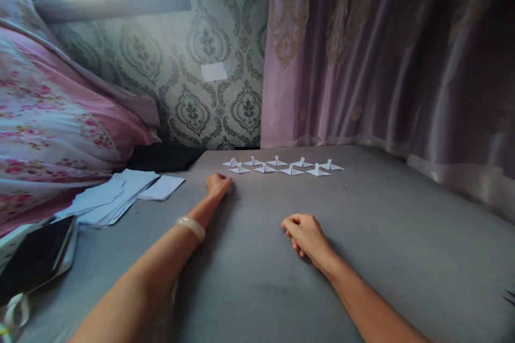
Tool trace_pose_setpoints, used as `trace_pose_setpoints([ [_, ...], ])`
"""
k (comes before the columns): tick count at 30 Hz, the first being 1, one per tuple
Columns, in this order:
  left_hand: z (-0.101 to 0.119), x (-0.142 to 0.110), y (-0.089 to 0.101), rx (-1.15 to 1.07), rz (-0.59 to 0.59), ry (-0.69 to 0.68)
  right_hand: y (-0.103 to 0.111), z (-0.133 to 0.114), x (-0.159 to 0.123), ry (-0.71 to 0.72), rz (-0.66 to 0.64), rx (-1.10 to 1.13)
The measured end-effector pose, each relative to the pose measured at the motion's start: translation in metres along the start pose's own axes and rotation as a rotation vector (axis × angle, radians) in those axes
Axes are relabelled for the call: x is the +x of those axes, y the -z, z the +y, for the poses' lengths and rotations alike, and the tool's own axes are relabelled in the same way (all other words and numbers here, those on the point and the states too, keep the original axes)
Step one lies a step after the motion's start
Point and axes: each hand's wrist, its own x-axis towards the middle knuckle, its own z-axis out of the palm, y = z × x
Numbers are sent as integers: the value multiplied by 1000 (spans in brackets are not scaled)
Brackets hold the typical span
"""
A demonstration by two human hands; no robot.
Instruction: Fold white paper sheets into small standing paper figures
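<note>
Several small white folded-paper birds (292, 170) stand in two rows across the far part of the grey surface (257, 278). My left hand (219, 185) is stretched forward, just in front of the left end of these rows. Its fingers are curled together, and whatever they may hold is hidden. A pale bangle (192, 228) circles the left wrist. Closer to me, my right hand (306, 236) hovers low or rests on the surface; I cannot tell which. Its fingers are closed loosely, thumb against the index finger, with nothing showing in them. It is apart from the paper birds.
White paper sheets (108, 198) lie fanned out on the left, beside a smaller paper stack (163, 187). A black-covered item (36, 257) sits at the near left. Behind are a dark folded item (164, 157), a patterned wall and purple curtains (341, 53).
</note>
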Motion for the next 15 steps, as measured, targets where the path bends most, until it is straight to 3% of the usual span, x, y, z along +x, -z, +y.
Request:
trace_pose_setpoints([
  [4,-38,-26,35,-5,-115,-26,-1,2,1,23,12,-5],
  [8,-66,-60,64,19,-202,-178,0,2,0,63,24,-28],
  [11,-77,-87,67,46,-199,-362,-1,3,-1,109,34,-59],
  [15,-84,-115,52,94,-126,-495,-2,3,-2,155,49,-136],
])
